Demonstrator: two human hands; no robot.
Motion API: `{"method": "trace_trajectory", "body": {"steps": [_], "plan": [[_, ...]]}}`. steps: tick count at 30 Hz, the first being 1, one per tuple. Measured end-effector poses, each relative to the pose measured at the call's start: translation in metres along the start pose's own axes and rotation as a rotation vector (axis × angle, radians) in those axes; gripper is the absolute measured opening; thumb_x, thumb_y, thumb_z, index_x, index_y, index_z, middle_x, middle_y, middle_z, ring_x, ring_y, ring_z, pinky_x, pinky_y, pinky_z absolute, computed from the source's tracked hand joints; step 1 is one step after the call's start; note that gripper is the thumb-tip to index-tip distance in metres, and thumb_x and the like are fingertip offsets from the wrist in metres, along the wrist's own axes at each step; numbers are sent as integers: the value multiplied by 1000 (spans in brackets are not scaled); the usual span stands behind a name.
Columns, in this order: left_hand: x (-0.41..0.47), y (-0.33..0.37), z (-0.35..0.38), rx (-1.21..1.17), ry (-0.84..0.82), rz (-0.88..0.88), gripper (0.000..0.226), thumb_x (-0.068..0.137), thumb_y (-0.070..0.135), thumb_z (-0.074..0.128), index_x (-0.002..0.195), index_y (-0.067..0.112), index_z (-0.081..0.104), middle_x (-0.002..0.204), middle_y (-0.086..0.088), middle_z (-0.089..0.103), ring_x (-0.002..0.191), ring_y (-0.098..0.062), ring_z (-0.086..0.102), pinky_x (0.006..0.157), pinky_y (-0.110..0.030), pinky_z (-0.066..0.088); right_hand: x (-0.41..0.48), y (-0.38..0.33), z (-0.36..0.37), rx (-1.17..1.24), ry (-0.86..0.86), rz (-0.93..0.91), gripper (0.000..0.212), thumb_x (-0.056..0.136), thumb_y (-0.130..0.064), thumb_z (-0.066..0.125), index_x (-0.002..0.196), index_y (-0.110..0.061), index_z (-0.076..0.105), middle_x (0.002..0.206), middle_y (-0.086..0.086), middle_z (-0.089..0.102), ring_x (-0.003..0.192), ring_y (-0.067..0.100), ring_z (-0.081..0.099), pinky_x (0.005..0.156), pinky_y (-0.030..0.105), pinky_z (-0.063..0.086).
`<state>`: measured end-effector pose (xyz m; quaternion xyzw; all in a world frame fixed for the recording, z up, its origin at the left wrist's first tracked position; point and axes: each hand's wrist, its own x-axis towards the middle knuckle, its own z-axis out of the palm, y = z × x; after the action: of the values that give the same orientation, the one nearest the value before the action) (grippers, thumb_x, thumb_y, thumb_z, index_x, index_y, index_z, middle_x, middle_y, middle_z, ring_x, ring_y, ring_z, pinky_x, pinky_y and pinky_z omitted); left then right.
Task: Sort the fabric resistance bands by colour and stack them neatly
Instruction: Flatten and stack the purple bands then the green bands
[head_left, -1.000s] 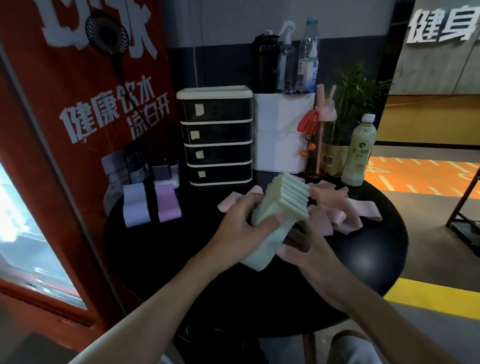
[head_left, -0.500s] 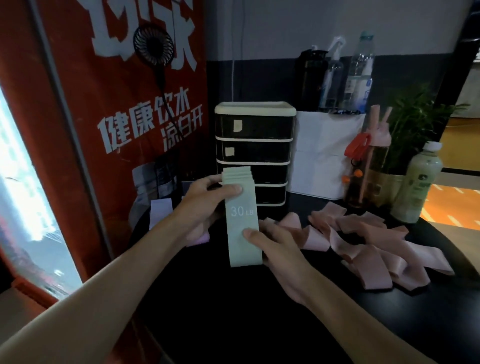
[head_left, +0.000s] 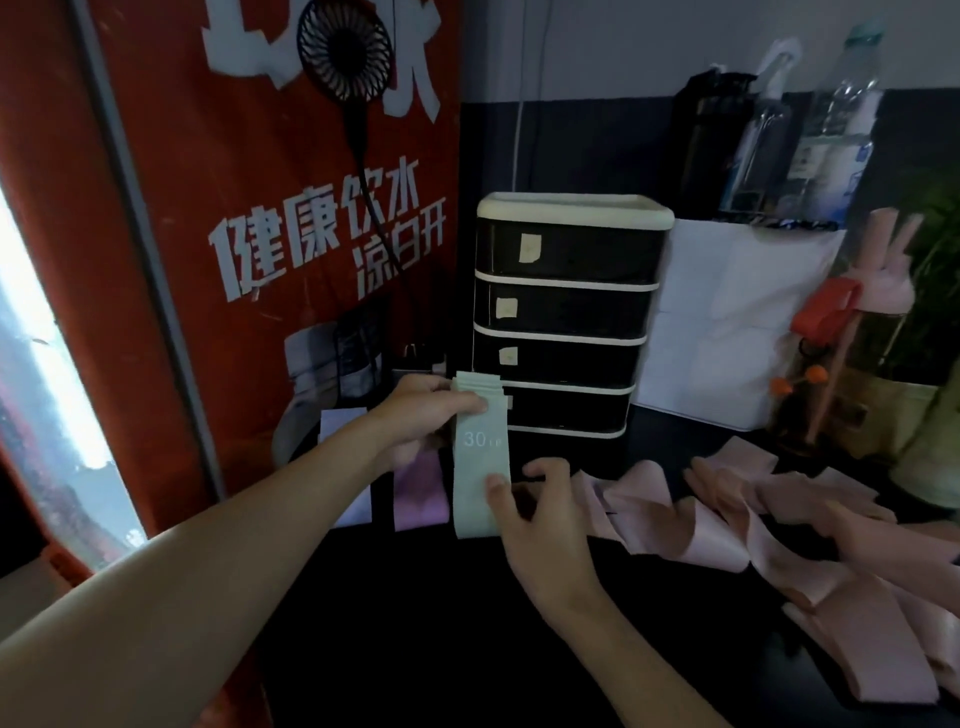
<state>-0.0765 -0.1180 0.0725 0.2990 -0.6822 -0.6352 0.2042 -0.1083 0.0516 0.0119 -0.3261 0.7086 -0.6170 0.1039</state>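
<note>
You're gripping mint stack (head_left: 479, 467) top with left hand (head_left: 426, 415), right hand (head_left: 545, 514) pinching bottom edge. Placement beside purple stack (head_left: 420, 493) likely next: be squaring edges, landing flat, parallel.

The near half of the black table (head_left: 415, 623) lies open, a wide way in from the front. On the right, loose pink bands (head_left: 727, 519) sprawl across the top. The drawer unit (head_left: 566, 312) and white box (head_left: 727, 322) wall off the far side, and the red panel (head_left: 234, 208) closes the left. The lilac stack (head_left: 359, 506), purple stack (head_left: 418, 493) and held green stack (head_left: 478, 462) crowd the far left.
</note>
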Motion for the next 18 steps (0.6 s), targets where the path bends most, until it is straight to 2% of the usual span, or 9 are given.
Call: {"method": "trace_trajectory", "body": {"steps": [4,7,9,13,15,18], "plan": [[12,1,4,38,-25,-83,21,86,8,73,106,5,72,99,-12,76,90,-26,73,73,-34,58,3,5,2,-32,21,-34,25,96,-31,57,113,-20,42,80,-2,64,69,-1,61,55,19,48],[19,-4,7,77,-19,-144,23,84,7,74,106,2,71,96,-13,76,88,-27,74,77,-37,59,1,12,3,-66,-28,-77,36,95,-36,57,125,-26,40,104,-4,63,88,3,62,75,25,54],[22,-9,8,101,4,-162,26,83,7,76,108,3,71,98,-13,76,93,-29,73,88,-42,58,-1,15,3,-169,-71,-152,46,91,-35,61,131,-30,38,118,-9,54,102,3,55,84,22,51],[19,-13,12,105,-2,-142,24,86,6,73,110,3,70,102,-11,75,97,-26,71,94,-42,55,-2,18,1,-318,-103,-241,51,89,-30,65,135,-26,43,128,-7,46,101,1,47,79,3,39],[17,-15,12,127,-7,-111,22,87,9,74,108,2,70,102,-11,75,99,-26,71,97,-45,55,-3,19,0,-307,-109,-237,51,90,-30,65,136,-26,43,130,-8,45,101,-1,46,78,1,37],[15,-17,11,161,18,-68,23,86,13,77,105,2,70,100,-12,76,97,-26,72,96,-47,55,-2,20,1,-297,-110,-240,51,90,-30,65,136,-27,44,130,-8,46,104,0,48,82,6,40]]}}
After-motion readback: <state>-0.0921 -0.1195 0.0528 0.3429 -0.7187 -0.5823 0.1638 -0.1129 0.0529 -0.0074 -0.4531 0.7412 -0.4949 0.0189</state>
